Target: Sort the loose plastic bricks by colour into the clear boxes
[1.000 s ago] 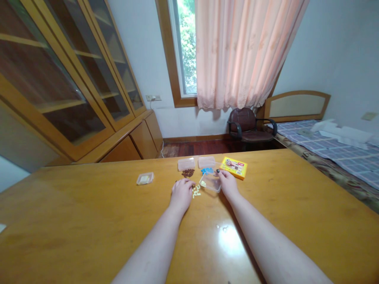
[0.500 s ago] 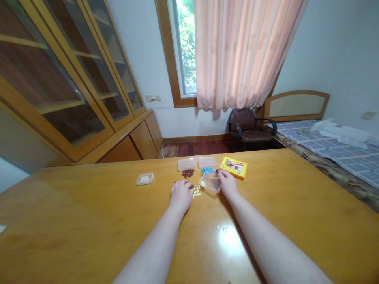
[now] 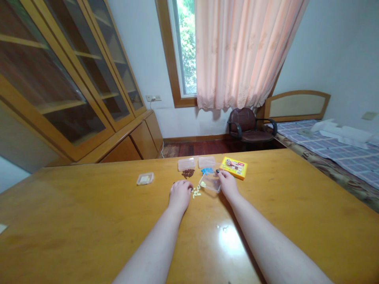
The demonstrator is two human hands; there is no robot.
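My right hand pinches the right side of a clear plastic box, which is tilted over the table with a few pale yellow pieces inside at its left. My left hand rests beside a small loose pile of pale yellow pieces. Its fingers are curled down at the pile's left edge, and what they hold, if anything, is hidden. Just beyond the hands lie a heap of small brown pieces and a heap of small blue pieces.
Behind the heaps stand two clear plastic boxes, a left one and a right one. A yellow printed carton lies right of them. Another clear box with pale contents sits on the left of the wooden table.
My left hand has drawn back slightly to the left from the pale yellow pile, and its thumb shows more. The right hand and its box look almost still.
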